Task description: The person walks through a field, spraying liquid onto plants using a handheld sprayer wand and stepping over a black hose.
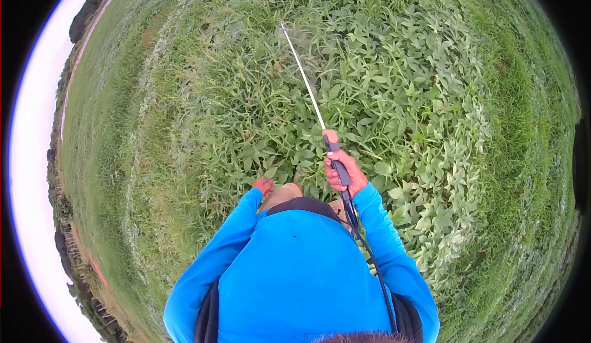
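Note:
My right hand (346, 172) is wrapped round the dark handle of a spray wand (313, 97). The wand's thin pale tube points forward and slightly left over the plants. At its far end, a nozzle (282, 27) gives off what looks like a faint mist. A black hose (373, 258) runs from the handle back along my right side. Beside my left thigh hangs my left hand (263, 186), small in view, its fingers curled and no object visible in them. Leafy green plants (394, 84) surround both hands.
Taller grass (234, 91) grows among the broad leaves ahead and to the left. On the right runs a grassy strip (520, 134). Dark straps (207, 312) lie at both my shoulders. Trees (61, 214) line the field's far left edge.

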The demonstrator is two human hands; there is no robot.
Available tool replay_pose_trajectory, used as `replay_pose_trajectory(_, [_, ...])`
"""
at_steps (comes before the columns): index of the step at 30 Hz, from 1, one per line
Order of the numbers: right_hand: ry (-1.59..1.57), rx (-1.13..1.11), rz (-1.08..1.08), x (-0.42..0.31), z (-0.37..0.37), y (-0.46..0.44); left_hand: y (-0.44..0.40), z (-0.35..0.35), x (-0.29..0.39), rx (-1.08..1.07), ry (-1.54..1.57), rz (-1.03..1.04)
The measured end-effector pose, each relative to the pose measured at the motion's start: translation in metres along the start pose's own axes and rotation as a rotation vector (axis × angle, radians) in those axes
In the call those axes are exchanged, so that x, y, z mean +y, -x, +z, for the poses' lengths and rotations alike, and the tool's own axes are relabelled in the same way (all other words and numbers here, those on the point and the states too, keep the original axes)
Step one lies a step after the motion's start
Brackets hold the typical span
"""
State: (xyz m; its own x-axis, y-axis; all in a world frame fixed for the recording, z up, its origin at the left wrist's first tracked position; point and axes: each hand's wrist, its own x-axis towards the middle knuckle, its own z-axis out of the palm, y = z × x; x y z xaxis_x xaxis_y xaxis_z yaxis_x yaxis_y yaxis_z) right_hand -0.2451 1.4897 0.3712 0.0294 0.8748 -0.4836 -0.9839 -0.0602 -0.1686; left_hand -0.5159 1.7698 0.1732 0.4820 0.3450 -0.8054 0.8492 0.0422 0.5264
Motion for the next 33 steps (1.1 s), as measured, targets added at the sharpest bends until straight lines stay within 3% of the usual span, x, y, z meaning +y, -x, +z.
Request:
replay_pose_trajectory(5, [0.113, -0.055, 0.124, -0.015, 0.019, -0.028, 0.026, 0.009, -0.001, 0.101, 0.041, -0.012])
replay_pose_trajectory(12, [0.196, -0.21, 0.272, -0.033, 0.063, -0.095, 0.014, 0.007, -0.057, 0.095, 0.026, 0.068])
replay_pose_trajectory(15, [0.282, -0.21, 0.307, -0.04, 0.09, -0.129, 0.023, 0.002, -0.041, 0.045, 0.07, -0.132])
replay_pose_trajectory(23, [0.302, -0.233, 0.235, -0.09, 0.159, -0.23, -0.011, -0.047, -0.022, 0.061, 0.219, -0.176])
replay_pose_trajectory(26, [0.275, -0.208, 0.207, -0.116, 0.169, -0.262, -0.024, -0.065, -0.007, 0.122, 0.233, -0.042])
replay_pose_trajectory(33, [0.213, -0.061, 0.025, -0.118, 0.145, -0.228, -0.044, -0.069, 0.017, 0.111, 0.281, -0.024])
